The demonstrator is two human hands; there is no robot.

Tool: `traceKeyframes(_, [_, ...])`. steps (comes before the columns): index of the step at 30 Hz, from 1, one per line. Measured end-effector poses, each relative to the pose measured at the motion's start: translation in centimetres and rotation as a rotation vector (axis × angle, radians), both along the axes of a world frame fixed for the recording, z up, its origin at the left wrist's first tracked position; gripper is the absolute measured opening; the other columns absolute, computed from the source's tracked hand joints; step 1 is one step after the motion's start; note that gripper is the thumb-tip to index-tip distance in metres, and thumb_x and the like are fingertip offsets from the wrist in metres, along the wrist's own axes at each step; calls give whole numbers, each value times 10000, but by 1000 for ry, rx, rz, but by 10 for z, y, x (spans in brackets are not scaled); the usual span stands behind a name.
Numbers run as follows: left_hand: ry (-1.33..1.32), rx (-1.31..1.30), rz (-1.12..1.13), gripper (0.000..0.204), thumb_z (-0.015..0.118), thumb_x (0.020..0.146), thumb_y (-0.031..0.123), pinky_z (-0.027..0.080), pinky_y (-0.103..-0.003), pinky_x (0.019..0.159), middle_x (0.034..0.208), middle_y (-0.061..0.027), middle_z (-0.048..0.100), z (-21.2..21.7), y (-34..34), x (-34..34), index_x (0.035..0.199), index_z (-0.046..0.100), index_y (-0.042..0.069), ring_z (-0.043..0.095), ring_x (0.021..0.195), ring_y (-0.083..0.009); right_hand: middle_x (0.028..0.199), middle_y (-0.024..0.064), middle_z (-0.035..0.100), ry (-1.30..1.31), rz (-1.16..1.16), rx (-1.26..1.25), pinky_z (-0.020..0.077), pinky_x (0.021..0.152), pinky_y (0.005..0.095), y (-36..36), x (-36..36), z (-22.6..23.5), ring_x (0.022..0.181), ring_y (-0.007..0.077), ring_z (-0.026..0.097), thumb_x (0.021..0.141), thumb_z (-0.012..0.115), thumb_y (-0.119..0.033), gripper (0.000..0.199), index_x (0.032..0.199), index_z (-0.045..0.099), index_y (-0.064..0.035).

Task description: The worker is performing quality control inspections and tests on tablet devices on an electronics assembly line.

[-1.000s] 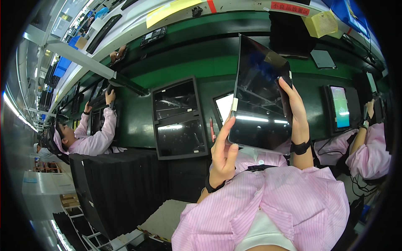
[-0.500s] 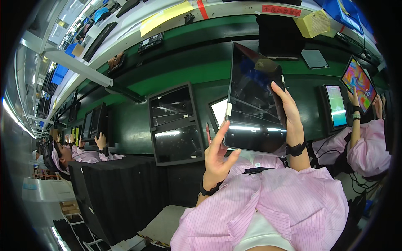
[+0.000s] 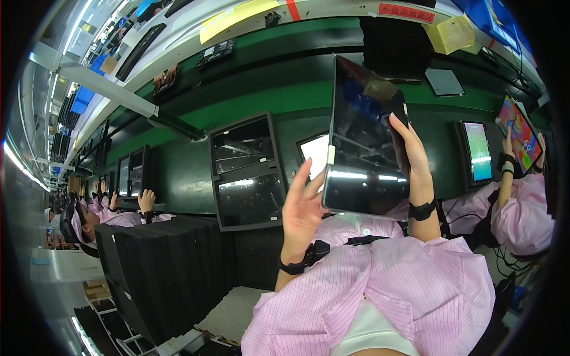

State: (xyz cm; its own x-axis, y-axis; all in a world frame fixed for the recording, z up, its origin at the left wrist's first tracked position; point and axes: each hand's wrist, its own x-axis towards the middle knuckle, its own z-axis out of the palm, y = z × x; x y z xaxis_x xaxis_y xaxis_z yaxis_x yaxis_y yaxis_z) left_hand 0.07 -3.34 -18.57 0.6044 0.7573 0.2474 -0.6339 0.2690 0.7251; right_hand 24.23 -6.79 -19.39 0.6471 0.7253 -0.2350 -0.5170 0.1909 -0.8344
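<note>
A dark, glossy tablet (image 3: 363, 151) with small pale tabs on its edges is held up, tilted, above the bench. My right hand (image 3: 414, 148) grips it by the right edge, thumb on the front and the other fingers hidden behind. Beside the tablet's lower left corner is my left hand (image 3: 301, 216), its fingers spread and holding nothing; I cannot tell whether a fingertip touches the edge. Partly covered by the tablet, a device with a white lit screen (image 3: 313, 149) lies on the bench. To its left rests a black tray (image 3: 217, 204) with two dark screen panels in it.
Green-topped bench (image 3: 178, 169) runs across, below a white shelf (image 3: 332, 10). At right stand a lit phone-like screen (image 3: 478, 151) and a co-worker's colourful tablet (image 3: 521, 135). A grey tablet (image 3: 444, 82) lies behind. Stacked black trays (image 3: 166, 255) stand at lower left.
My left hand has moved from the tablet's lower left corner, its fingers opening away from it. The tablet has shifted slightly right in my right hand. The co-worker's colourful tablet has tilted and lowered.
</note>
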Motion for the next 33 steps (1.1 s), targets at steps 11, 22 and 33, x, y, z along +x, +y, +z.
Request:
traceKeyframes(11, [587, 494, 360, 287, 593, 905, 127, 475, -227, 584, 801, -57, 632, 42, 60, 4, 1130, 568, -49, 594, 671, -100, 1089, 95, 609, -675, 83, 97, 459, 889, 299, -37, -26, 11, 988, 166, 583, 721, 774, -54, 536, 1179, 508, 27])
traceKeyframes(22, [648, 748, 477, 180, 516, 925, 46, 398, -212, 491, 633, -52, 587, 71, 74, -5, 831, 624, -63, 597, 556, -102, 1058, 101, 626, -564, 261, 124, 469, 879, 296, -37, -22, 3, 959, 164, 602, 694, 795, -41, 530, 1144, 523, 26])
traceKeyframes(33, [374, 448, -283, 255, 394, 991, 82, 476, -205, 484, 655, -86, 605, 56, 4, 46, 798, 509, -37, 619, 546, -122, 495, 41, 407, -62, 415, 657, 397, 419, 238, 36, -28, -34, 412, 141, 403, 1021, 163, -432, 596, 583, 393, -101])
